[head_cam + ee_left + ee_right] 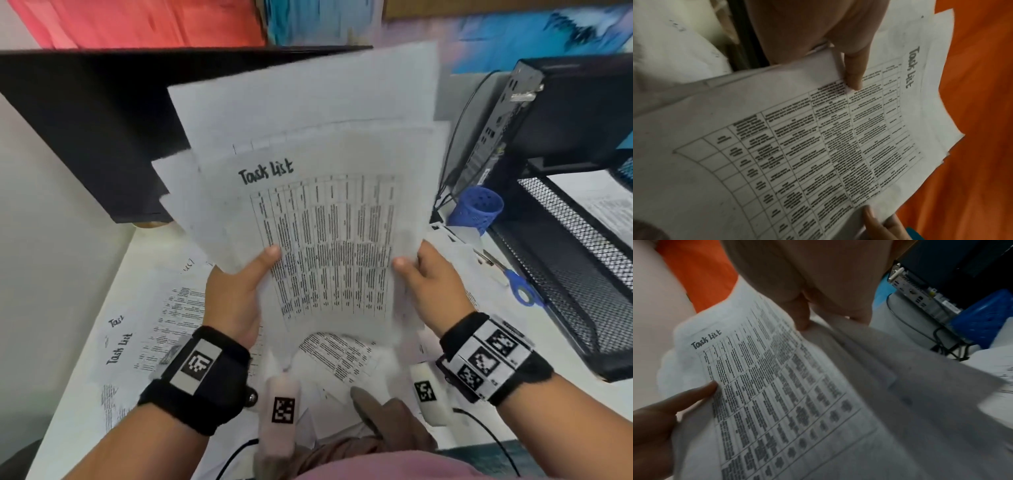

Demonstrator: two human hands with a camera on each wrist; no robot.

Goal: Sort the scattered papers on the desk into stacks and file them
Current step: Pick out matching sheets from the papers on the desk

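I hold a sheaf of printed sheets [325, 205] upright above the desk; the front sheet is headed "Task List" over a dense table [838, 138] [766, 386]. My left hand [236, 294] grips the sheaf's lower left edge, thumb on the front. My right hand [428, 277] grips the lower right edge, thumb on the print. More printed sheets [150, 329] lie scattered on the white desk [68, 394] under my hands. The sheets behind the front one are fanned and uneven.
A black board or folder [96, 130] stands at the back left. A black mesh tray [565, 267] holding paper sits at right, with a blue pen cup [478, 209], blue-handled scissors [517, 284] and a black computer box [548, 113] nearby. Red and blue folders line the back.
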